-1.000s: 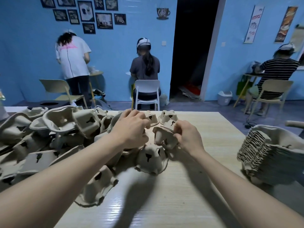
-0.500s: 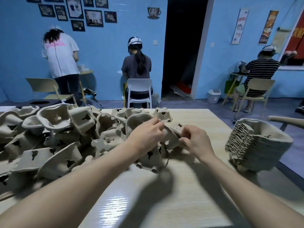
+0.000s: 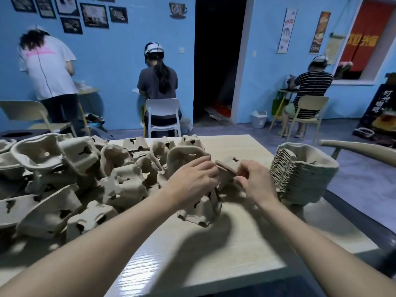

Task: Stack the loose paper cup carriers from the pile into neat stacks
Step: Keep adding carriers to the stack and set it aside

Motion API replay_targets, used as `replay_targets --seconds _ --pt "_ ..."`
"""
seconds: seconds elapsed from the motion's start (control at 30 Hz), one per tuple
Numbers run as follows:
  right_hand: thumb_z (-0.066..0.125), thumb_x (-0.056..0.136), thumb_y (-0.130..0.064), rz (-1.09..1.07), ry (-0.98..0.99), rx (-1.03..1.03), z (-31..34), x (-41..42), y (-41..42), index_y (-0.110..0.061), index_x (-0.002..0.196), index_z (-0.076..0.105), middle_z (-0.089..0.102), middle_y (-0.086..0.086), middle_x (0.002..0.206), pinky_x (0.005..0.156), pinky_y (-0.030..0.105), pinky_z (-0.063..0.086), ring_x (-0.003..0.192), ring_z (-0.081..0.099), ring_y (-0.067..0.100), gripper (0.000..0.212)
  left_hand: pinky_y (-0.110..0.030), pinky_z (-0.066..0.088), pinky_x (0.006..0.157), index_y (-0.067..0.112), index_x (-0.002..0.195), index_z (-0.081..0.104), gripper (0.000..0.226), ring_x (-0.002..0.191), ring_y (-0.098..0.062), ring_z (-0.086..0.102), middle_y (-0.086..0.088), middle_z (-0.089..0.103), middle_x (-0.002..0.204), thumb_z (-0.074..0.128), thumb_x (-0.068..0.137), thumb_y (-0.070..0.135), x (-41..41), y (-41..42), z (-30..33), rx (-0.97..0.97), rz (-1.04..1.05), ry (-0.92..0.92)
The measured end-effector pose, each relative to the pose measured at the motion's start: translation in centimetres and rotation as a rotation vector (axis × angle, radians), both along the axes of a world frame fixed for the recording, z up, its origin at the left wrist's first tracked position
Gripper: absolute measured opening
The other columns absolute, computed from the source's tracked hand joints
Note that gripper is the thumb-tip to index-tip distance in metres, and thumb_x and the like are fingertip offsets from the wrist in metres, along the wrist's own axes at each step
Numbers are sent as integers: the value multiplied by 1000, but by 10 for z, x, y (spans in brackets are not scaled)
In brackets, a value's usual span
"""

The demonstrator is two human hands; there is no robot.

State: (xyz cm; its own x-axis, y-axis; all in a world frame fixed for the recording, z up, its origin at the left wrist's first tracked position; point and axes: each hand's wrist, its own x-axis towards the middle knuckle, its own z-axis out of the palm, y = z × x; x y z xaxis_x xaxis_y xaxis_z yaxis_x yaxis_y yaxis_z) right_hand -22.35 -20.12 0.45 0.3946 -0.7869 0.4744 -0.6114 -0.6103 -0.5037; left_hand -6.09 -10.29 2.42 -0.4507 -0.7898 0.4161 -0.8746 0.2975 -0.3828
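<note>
Carriers lie in a loose heap over the left half of the pale wooden surface, tumbled every way, some mouth up, some on their sides. At the right edge of the surface stands the stack, many carriers nested tight, leaning a little to the left. Between heap and stack, near the middle, a small clump of nested carriers rests on the surface just under my hands. My left hand reaches over that clump, its fingers bent over the rim of an upturned carrier and pinching a smaller piece. My right hand meets it from the other side, thumb and fingers grasping the edge of that same piece, which is tilted on edge between the two grips. Both grips are closed on it; how it joins the clump below I cannot tell. The right hand is near the stack but apart from it.
</note>
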Motion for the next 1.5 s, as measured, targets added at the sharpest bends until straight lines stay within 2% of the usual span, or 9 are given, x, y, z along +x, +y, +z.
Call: replay_targets --seconds 0.13,0.37,0.5,0.73,0.87,0.97,1.13,1.33,1.5 --pt "72 74 -14 -28 -65 -17 7 -7 4 -22 66 50 54 -5 73 64 31 37 73 51 21 25 -31 17 115 21 102 70 20 126 -19 49 1 63 117 55 90 17 11 -3 6 54 76 224" --pt "73 74 -11 -5 -208 -73 19 -24 26 -16 71 57 53 -7 68 64 40 49 67 55 22 17 -29 41 91 15 123 55 33 112 -18 50 -1 51 125 56 91 19 -8 6 16 18 152 581" --pt "72 76 -8 3 -313 -94 37 -39 41 -12 72 55 53 -5 67 64 35 45 67 53 22 17 -35 43 93 17 131 43 42 118 -17 47 -2 44 132 55 91 21 -23 3 19 60 247 809" --pt "69 82 -14 -62 -506 56 70 -63 43 -8 80 57 56 -5 69 60 21 47 64 53 9 13 -35 45 87 11 121 45 37 103 -21 55 -4 57 113 57 92 31 -55 -16 26 158 295 1136" --pt "69 82 -16 -104 -547 128 71 -76 33 -16 79 54 59 -2 73 75 41 55 74 62 22 16 -37 53 81 9 116 48 26 93 -22 63 -8 63 106 52 95 24 -74 -26 35 184 233 1363" --pt "66 84 -17 -107 -549 145 75 -87 24 -17 96 56 57 -7 82 80 41 55 77 61 15 15 -28 58 70 7 113 50 17 78 -17 64 -9 62 95 48 98 14 -85 -33 48 237 115 1605" --pt "56 91 -19 -200 -489 44 91 -105 8 -18 93 62 60 -5 85 56 9 40 72 54 7 6 -21 55 65 4 122 49 30 81 -14 62 -11 59 102 51 96 19 -101 -55 68 222 -11 1656" --pt "58 88 -8 -384 -609 119 91 -123 -19 -11 92 61 65 10 91 66 34 56 81 65 24 6 -28 57 77 8 130 37 52 83 -9 60 0 56 87 65 87 15 -131 -68 70 271 -68 1700" --pt "58 89 -8 -491 -554 130 83 -134 -32 -8 98 61 62 6 94 48 14 34 78 56 16 10 -34 58 73 11 115 52 31 82 -19 67 -2 61 86 65 87 15 -153 -85 62 195 29 1634"
